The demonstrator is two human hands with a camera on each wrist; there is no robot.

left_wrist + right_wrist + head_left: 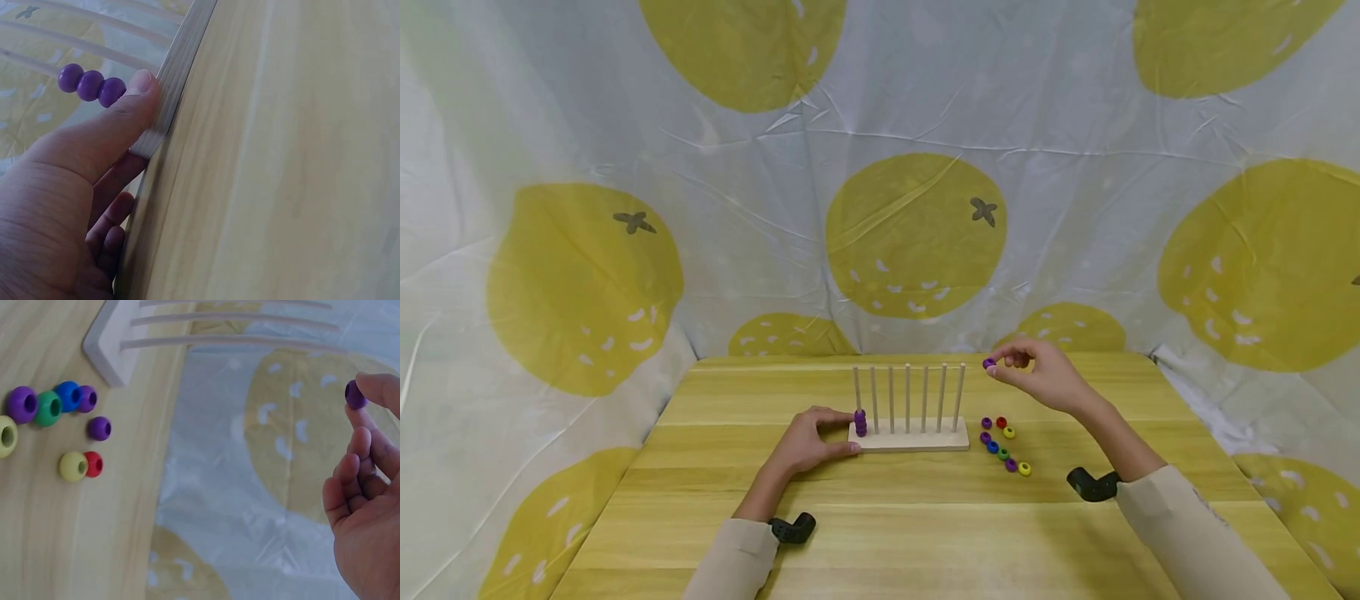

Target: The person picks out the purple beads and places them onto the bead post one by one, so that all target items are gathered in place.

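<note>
A wooden rack [910,440] with a row of several upright pegs stands on the table. Three purple beads [90,85] are stacked at the foot of its leftmost peg. My left hand [805,442] grips the left end of the rack's base, thumb along the front edge and fingers behind. Up at peg-top height, to the right of the rack, my right hand [1043,375] pinches a purple bead [355,395] between thumb and index finger. The bead's hole shows in the right wrist view.
Right of the rack lie loose beads: purple [1011,465], blue [993,447], green [1003,455], red [1002,422] and yellow [1025,469]. A lemon-print cloth [760,208] hangs behind the wooden table [895,525]. Each wrist wears a black camera mount [1092,485].
</note>
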